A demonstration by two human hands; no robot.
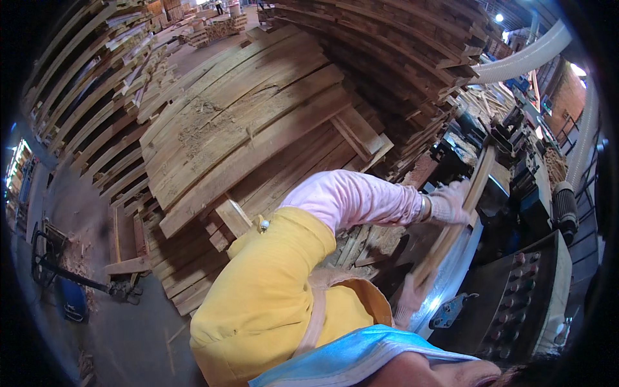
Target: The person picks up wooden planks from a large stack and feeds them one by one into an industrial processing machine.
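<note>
A long wooden strip [444, 245] lies along the bright metal bed [457, 261] of a woodworking machine, its far end reaching in among the machine parts. My left hand [449, 203], in a pale knitted glove, grips the strip about midway, fingers over its edge. A watch or metal band sits at that wrist, below a pink sleeve. Closer to me, my right hand [411, 297], also gloved, holds the near end of the strip. This hand is blurred, and the blue face mask [367, 350] and apron hide its arm.
A control panel [517, 300] with several buttons stands right of the bed, near an electric motor [565, 208]. A ribbed hose [527, 60] arches above. Stacked thick boards [242, 121] with sawdust fill the left side, with tall timber stacks [396, 43] behind. A pallet jack [63, 271] stands far left.
</note>
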